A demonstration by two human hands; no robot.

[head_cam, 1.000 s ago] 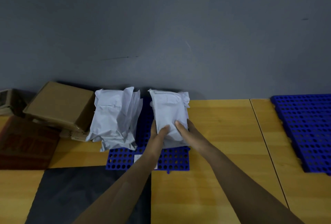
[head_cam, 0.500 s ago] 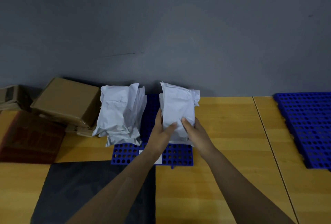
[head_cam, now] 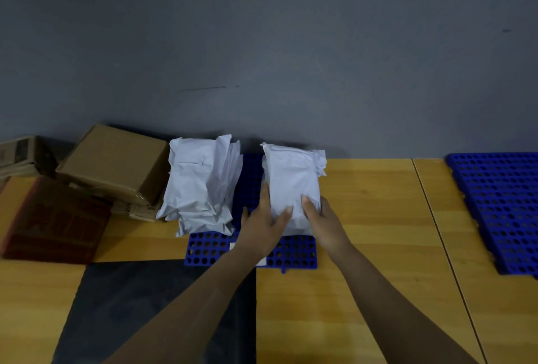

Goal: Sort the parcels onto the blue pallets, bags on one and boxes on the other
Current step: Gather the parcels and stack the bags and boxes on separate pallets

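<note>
1. I think this step is putting the white bag [head_cam: 291,177] down on the bag pallet [head_cam: 294,253]. That pallet lies against the back edge of the surface [head_cam: 364,218], near the middle.
2. The white bag is over the right half of that pallet. I cannot tell if its bottom rests there yet.
3. A pile of bags [head_cam: 201,186] fills the left half, just beside it.
4. The left grip [head_cam: 263,228] is curled round the bag's left side, with the thumb on its front.
5. The right grip [head_cam: 323,223] holds the bag's right side the same way, thumb on top. So both grips hold the one bag tight.
6. Next, I think the bag needs to be set flat and then let go, softly, so that it does not flop off the pallet's right edge.
7. The brown boxes [head_cam: 116,159] sit in the back left corner of the surface, not on a pallet yet. The other pallet [head_cam: 500,203], at the right edge, looks like their place.
</note>
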